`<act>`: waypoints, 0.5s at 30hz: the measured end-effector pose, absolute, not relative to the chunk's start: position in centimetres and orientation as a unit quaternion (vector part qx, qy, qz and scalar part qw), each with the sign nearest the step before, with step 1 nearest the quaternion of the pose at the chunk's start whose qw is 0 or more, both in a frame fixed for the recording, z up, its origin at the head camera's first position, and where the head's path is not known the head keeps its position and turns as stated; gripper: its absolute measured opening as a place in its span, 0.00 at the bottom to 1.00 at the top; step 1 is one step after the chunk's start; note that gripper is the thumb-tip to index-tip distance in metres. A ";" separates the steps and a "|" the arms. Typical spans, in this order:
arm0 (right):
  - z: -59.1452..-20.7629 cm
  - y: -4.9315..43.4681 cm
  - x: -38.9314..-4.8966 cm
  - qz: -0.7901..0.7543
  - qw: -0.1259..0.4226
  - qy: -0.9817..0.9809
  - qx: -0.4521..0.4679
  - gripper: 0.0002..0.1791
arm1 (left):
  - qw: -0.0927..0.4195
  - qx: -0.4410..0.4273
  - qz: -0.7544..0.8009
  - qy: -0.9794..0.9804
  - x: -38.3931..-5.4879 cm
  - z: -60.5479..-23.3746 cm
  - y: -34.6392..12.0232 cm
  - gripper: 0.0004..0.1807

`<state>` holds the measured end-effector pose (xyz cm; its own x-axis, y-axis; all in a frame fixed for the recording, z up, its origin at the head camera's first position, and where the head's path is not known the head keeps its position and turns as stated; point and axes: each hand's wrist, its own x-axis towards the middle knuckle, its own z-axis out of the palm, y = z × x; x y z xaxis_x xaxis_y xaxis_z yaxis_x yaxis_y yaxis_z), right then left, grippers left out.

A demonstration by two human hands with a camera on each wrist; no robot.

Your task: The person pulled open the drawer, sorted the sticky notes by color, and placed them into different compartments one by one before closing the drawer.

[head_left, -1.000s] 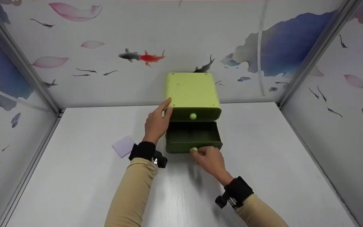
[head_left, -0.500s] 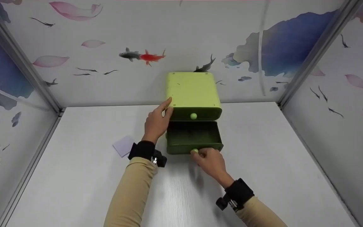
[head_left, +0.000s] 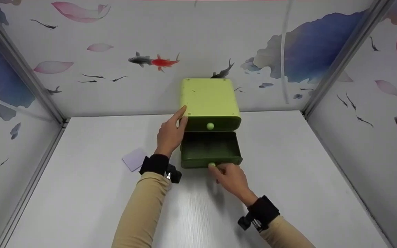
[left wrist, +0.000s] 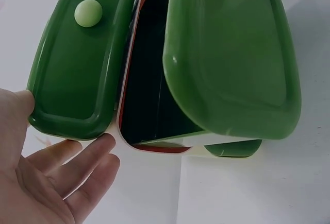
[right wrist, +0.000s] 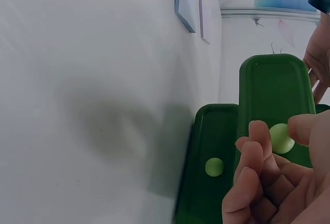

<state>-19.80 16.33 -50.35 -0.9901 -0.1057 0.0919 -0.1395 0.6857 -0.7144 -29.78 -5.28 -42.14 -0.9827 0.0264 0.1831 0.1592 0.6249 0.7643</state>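
Observation:
A small lime-green cabinet (head_left: pixel 209 98) with dark green drawers stands at the back of the white table. Its middle drawer (head_left: pixel 210 150) is pulled well out, and its visible inside is bare. My right hand (head_left: pixel 231 177) pinches that drawer's round light-green knob (right wrist: pixel 281 138) between thumb and fingers. Below it, the bottom drawer (right wrist: pixel 214 147) is pushed in, as is the top drawer (left wrist: pixel 77 69). My left hand (head_left: pixel 171 134) rests against the cabinet's left side at the upper front corner, its fingers fairly straight along the side in the left wrist view.
A lilac square pad (head_left: pixel 133 159) lies on the white table (head_left: pixel 91 193), left of the cabinet and near my left wrist. The printed back wall (head_left: pixel 115 96) rises right behind the cabinet, with side walls at both ends.
The middle drawer has come slightly further out toward me, with my right hand on its knob. My left hand stays at the cabinet's corner.

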 end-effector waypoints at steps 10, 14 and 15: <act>-47.9 18.7 -19.0 0.390 0.065 -0.915 0.078 0.25 | 0.072 -0.048 -0.425 -0.901 -29.5 -42.6 -6.1 0.29; -45.9 19.8 -19.4 0.390 0.105 -0.912 0.072 0.25 | 0.071 -0.027 -0.408 -0.910 -29.3 -43.2 -7.7 0.27; -45.3 20.2 -19.6 0.394 0.114 -0.910 0.067 0.26 | 0.073 -0.021 -0.398 -0.914 -29.2 -43.4 -8.2 0.26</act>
